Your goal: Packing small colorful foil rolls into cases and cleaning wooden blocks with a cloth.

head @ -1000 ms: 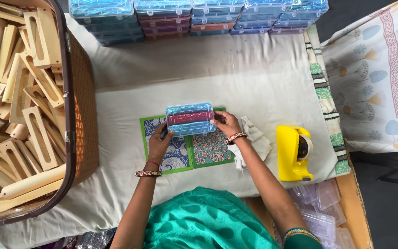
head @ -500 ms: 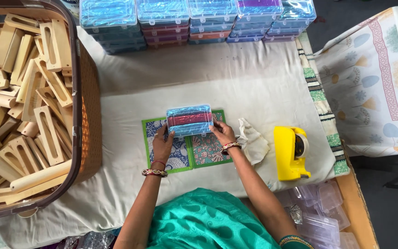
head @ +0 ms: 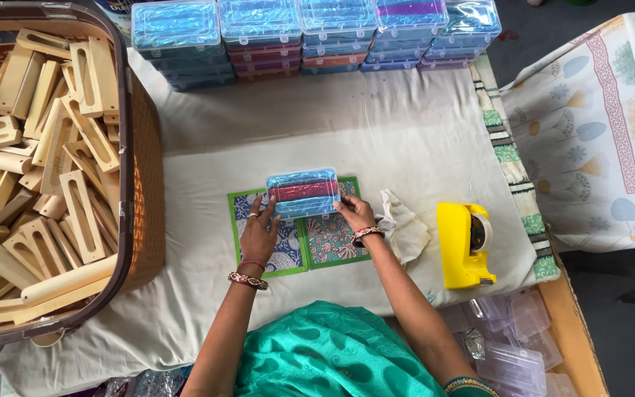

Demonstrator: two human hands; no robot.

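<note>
1. Head view: a clear rectangular plastic box with blue and red contents (head: 303,192) is held low over two green-bordered patterned square cards (head: 299,239), which lie side by side on the cloth-covered bench (head: 406,140).
2. The left hand (head: 259,235) is laid against the box's left end, fingers spread and pressed to it; a beaded bangle is worn at the wrist.
3. The right hand (head: 355,213) is closed on the box's right end, the forearm stretched out from the body.
4. A row of stacked clear boxes with blue, red and purple contents (head: 310,33) is lined along the far edge of the bench.
5. A crumpled white cloth (head: 404,229) is seen just beside the right hand, and a yellow tape dispenser (head: 464,245) further right.
6. A brown woven basket (head: 145,191) filled with pale wooden blocks (head: 31,162) is placed at the left.
</note>
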